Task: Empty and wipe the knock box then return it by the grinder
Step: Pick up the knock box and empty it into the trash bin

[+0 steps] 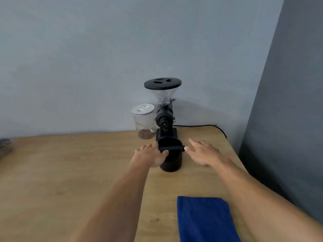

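The grinder (165, 117) stands at the far side of the surface (70, 172), against the wall. A jar (144, 121) sits just left of it. The knock box (171, 154) stands directly before the grinder, touching its base. A cloth (204, 219) lies nearer, to the right. A cord (201, 126) trails right behind the grinder.

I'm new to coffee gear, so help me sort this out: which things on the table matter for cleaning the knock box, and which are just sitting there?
Part of the job:
- knock box, black, left hand on its rim, right hand open beside it
- grinder right behind it
- blue cloth near the front edge

Just sitting there:
- clear jar left of the grinder
- power cord
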